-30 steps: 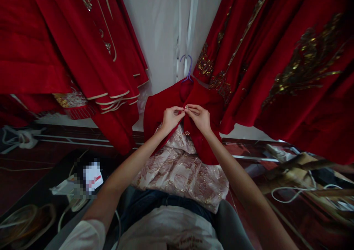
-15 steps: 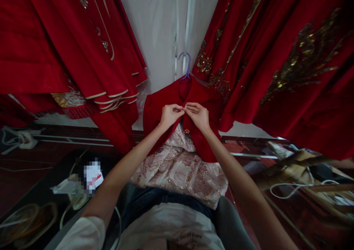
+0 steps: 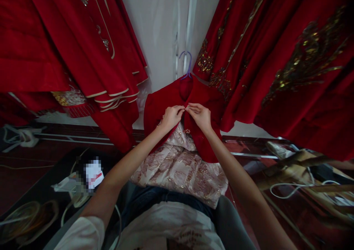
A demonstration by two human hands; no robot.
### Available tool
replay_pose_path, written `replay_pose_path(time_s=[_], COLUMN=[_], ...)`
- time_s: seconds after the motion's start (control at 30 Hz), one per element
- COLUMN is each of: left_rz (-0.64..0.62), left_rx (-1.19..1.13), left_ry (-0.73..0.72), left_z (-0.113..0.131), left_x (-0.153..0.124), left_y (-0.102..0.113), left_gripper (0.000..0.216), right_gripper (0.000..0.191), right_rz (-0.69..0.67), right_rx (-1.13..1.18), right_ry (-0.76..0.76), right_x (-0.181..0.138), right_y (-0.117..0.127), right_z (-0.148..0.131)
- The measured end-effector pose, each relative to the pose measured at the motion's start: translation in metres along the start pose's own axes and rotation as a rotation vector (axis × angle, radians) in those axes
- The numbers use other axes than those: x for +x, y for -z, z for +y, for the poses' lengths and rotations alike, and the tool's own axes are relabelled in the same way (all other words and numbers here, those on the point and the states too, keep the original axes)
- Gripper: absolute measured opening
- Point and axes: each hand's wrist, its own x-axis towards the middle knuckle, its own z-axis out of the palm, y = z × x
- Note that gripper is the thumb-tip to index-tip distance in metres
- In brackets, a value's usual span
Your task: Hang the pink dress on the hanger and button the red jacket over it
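A short red jacket (image 3: 203, 143) on a purple hanger (image 3: 189, 63) lies in front of me, its collar at the far end. My left hand (image 3: 172, 117) pinches one front edge near the neck opening. My right hand (image 3: 200, 115) pinches the opposite front edge, and the two sets of fingertips almost meet. A small beaded button (image 3: 188, 106) peeks out at the right fingertips. Lower on the right front sits another beaded button (image 3: 187, 131). Beneath the jacket, pink-and-gold brocade fabric (image 3: 182, 169) spreads over my lap. The fingers partly cover the front edges.
Red garments (image 3: 91, 51) with pale trim hang at the left. More red garments (image 3: 249, 76) with gold sequins hang at the right. A dark surface (image 3: 35, 180) at lower left carries a white packet and coiled items. Wood pieces and a white cable (image 3: 287, 185) lie lower right.
Both hands keep pinching the jacket's front edges, with only a slight shift of the fingers. More of the beaded button shows at the right fingertips, and beading now shows beside the left hand.
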Motion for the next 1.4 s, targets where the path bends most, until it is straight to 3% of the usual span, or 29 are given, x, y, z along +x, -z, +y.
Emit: replay_pose_path(time_s=[0.17, 0.43, 0.9, 1.17, 1.4], left_rz=[-0.041, -0.016, 0.049, -0.028, -0.032], left_rx=[0.199, 0.236, -0.152, 0.083, 0.181], left_ry=[-0.045, -0.012, 0.086, -0.006, -0.024], left_z=[0.01, 0.008, -0.007, -0.001, 0.003], left_x=[0.0, 0.002, 0.0, 0.004, 0.005], left_y=[0.003, -0.006, -0.016, -0.006, -0.01], left_gripper=[0.021, 0.024, 0.019, 0.02, 0.024], right_gripper=[0.033, 0.031, 0.035, 0.037, 0.039], right_rz=[-0.018, -0.01, -0.017, -0.051, -0.02], right_rx=[-0.02, -0.04, -0.071, -0.105, -0.209], right_ry=[0.005, 0.008, -0.006, 0.01, 0.027], right_x=[0.001, 0.003, 0.004, 0.005, 0.003], right_y=[-0.001, -0.001, 0.003, 0.004, 0.0], right_z=[0.003, 0.0, -0.001, 0.006, 0.0])
